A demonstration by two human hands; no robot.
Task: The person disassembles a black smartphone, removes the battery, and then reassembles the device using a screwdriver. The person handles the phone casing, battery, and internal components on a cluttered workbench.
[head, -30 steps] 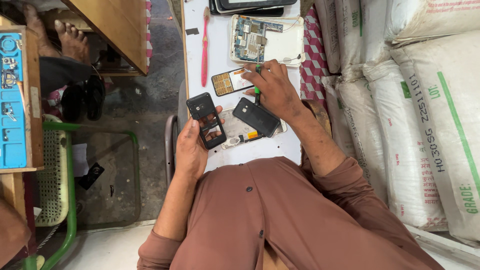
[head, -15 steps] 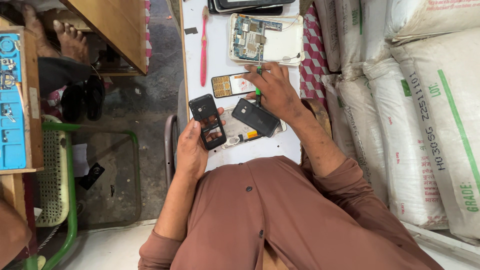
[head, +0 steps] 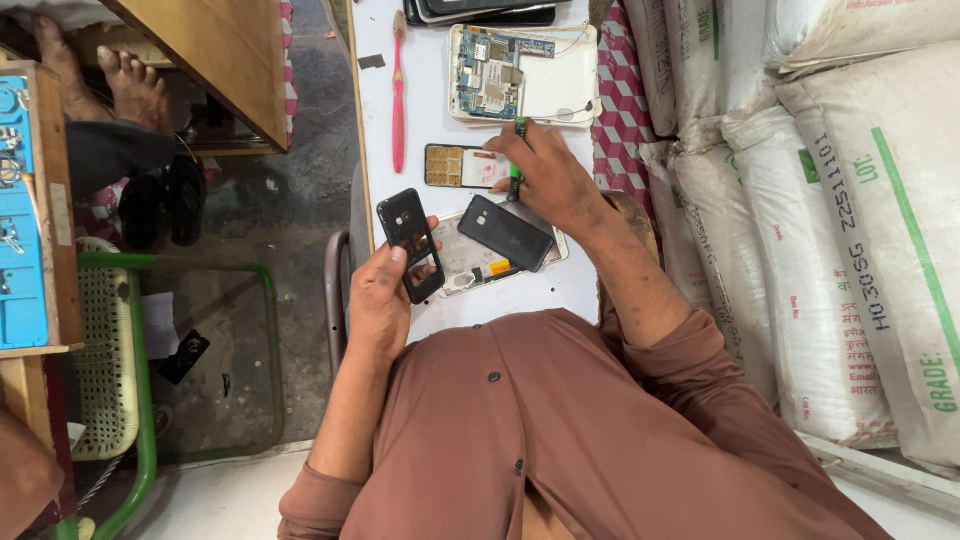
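From the head view we look down on a narrow white bench (head: 585, 285) that runs away from us, with our brown shirt (head: 560, 430) filling the near end.

Our left hand (head: 378, 300) is at the bench's left edge. Its fingers are clenched on a black phone frame (head: 411, 245), gripping the near end so the frame stands out past the thumb. The frame's long axis runs roughly along the bench, tilted slightly to the left at its far end.

Our right hand (head: 550, 180) is further up the bench, near the middle. Its fingers are closed round a green-handled tool (head: 517, 158) that points across toward the far end. Just left of those fingers lies a small board with gold contacts (head: 460, 166), touching or nearly touching the fingertips; we cannot tell which.

Between the two hands, a black phone body (head: 505, 232) lies slantwise on a pale back panel (head: 470, 268). It is just below the right hand and just right of the frame, so the right hand is the nearer one to it.

At the far end a white tray (head: 565, 95) holds an open circuit board (head: 490, 68). A pink toothbrush (head: 398, 95) lies along the left edge. Sacks (head: 830, 200) are stacked off the right edge.
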